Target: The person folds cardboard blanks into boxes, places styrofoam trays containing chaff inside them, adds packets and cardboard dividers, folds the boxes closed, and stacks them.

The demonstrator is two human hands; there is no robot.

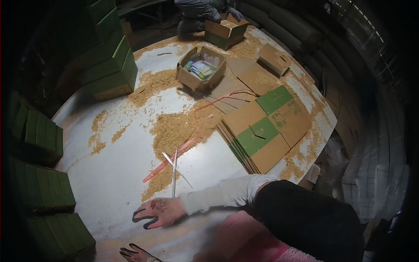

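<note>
My right hand (pixel 159 213), in a pink glove with black fingertips and a dark mark on its back, is spread low over the white surface (pixel 108 183) and holds nothing. Close below it, my left hand (pixel 136 253) shows at the bottom edge, in a similar glove, fingers apart and nothing held. White strapping strips (pixel 174 170) run just above my right hand. A red plastic strip (pixel 160 171) crosses wood shavings (pixel 170 127). Further right lies a stack of flattened green-and-brown cardboard boxes (pixel 265 131).
Green cartons (pixel 111 72) stand stacked at the upper left, more (pixel 42 186) along the left edge. An open cardboard box (pixel 201 70) holds packets. At the far edge, another person's gloved hands (pixel 236 13) are at an open carton (pixel 226 34). A brown box (pixel 273 59) lies nearby.
</note>
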